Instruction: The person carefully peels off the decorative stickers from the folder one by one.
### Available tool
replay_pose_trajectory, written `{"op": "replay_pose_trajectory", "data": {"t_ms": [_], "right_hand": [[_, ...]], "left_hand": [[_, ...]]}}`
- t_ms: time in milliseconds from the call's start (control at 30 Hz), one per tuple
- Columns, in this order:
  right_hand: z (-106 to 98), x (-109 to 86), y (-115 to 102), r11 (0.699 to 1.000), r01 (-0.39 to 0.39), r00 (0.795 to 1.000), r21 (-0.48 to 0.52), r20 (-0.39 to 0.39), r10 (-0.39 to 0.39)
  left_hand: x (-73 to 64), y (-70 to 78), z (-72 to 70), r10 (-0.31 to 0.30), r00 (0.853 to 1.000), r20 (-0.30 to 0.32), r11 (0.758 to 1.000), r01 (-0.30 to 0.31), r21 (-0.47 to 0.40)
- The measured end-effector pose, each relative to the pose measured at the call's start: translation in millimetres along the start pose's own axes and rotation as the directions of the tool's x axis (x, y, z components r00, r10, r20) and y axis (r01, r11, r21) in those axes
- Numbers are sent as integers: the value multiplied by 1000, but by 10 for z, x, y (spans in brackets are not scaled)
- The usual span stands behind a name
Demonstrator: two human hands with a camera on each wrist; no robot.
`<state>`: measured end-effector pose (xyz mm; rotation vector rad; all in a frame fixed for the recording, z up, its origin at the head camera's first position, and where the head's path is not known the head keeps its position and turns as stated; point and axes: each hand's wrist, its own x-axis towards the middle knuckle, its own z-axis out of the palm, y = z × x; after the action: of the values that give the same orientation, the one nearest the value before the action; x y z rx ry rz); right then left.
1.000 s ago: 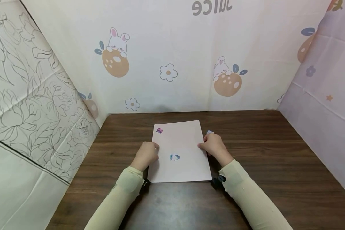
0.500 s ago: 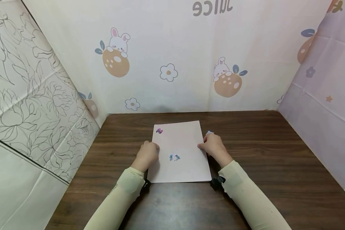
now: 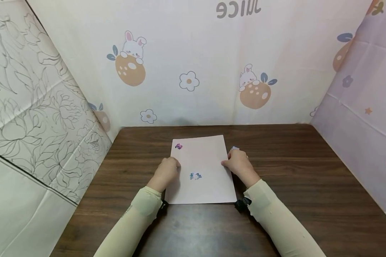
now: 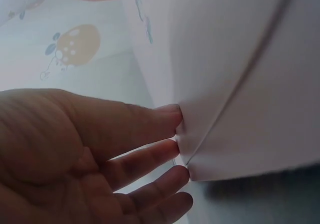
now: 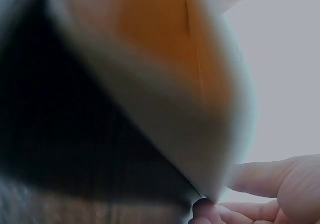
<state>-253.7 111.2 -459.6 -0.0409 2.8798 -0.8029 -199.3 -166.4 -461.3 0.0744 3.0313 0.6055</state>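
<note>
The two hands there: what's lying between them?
Between the left hand and right hand lies the white paper item, with its small blue design; the head view shows this.

Brown table (image 3: 308, 178) beneath white paper (image 3: 203, 161)

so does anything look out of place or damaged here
Two things: the grey lettering at the top of the back curtain reads backwards, as if hung reversed, and the far edge of the white rectangular item slants against the back edge of the table. No spill shows.
</note>
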Motion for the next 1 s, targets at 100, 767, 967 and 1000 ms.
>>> {"op": "replay_pose_trajectory", "data": {"t_ms": [100,767,967,1000], "right_hand": [[0,-12,-15,1000,1,1000,-10,-1,-1],[15,-55,-132,977,131,990,-166,-22,-137],[-9,-33,-197,960,177,984,-219,8,-180],[-21,-31,-215,958,181,983,-223,23,-180]], "left_hand": [[2,-9,8,6,1000,14,1000,-6,29],[9,7,3,-20,1000,7,997,20,73],[21,19,22,-6,1000,-8,995,7,103],[20,22,21,-5,1000,-10,995,6,104]]}}
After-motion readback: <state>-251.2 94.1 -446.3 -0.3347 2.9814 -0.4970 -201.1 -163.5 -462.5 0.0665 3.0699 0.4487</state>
